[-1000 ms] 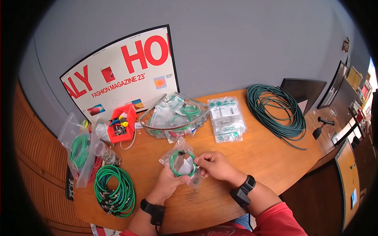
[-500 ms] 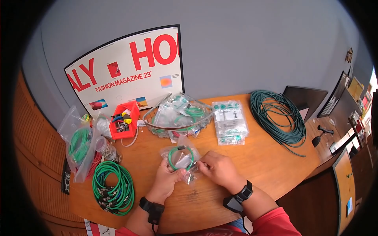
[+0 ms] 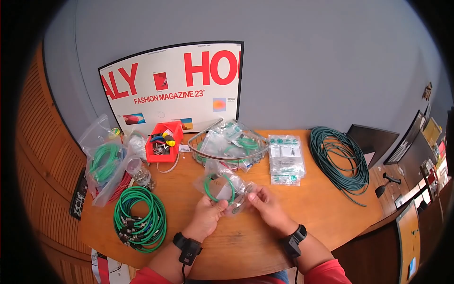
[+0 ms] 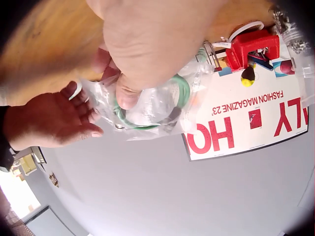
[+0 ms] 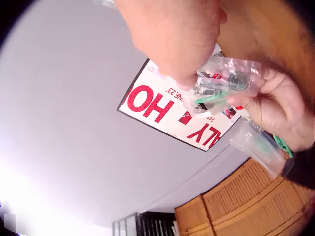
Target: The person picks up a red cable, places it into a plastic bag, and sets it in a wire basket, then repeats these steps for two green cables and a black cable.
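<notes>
My left hand grips a clear plastic bag with a coiled green cable inside, the thumb pressed over the front of the bag. My right hand is at the bag's right end, thumb and fingers pinching its edge. In the left wrist view the left thumb lies across the bag, and the right hand reaches to its end with the fingers bent. Dark round parts show through the plastic in the right wrist view. Both hands are over the table's front middle.
Behind the hands stands a wire basket of bagged cables. Flat clear packets and a large dark green cable coil lie to the right. Leftward are a red bin, a jar, a cable bag and a green cable coil.
The head view has turned, so the table's things sit farther right. The left hand has kept its hold on the bag. The right hand left the bag's edge briefly and is back on it.
</notes>
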